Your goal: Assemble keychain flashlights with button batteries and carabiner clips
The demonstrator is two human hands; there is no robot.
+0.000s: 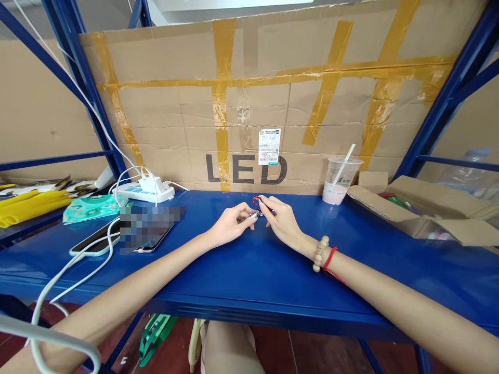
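Observation:
Above the middle of the blue shelf point(249, 275), my two hands are close together with their fingers bent. My left hand point(230, 226) is closed, pinching a small silver metal piece point(254, 214) between thumb and fingertips. A thin red curved piece point(255, 199), like a hook or a loop, shows at the fingertips of my right hand point(284, 221), which pinches it. The fingers partly cover both small pieces, so I cannot tell whether they are joined. A beaded bracelet and a red cord circle my right wrist.
Behind stands a big cardboard sheet point(156, 119) marked LED. To the right are a plastic cup point(335, 189) with a straw and an open cardboard box point(390, 208). Leftward lie a power strip point(130, 192), a tissue pack point(93, 208), phones point(95, 241) and white cables point(58, 275).

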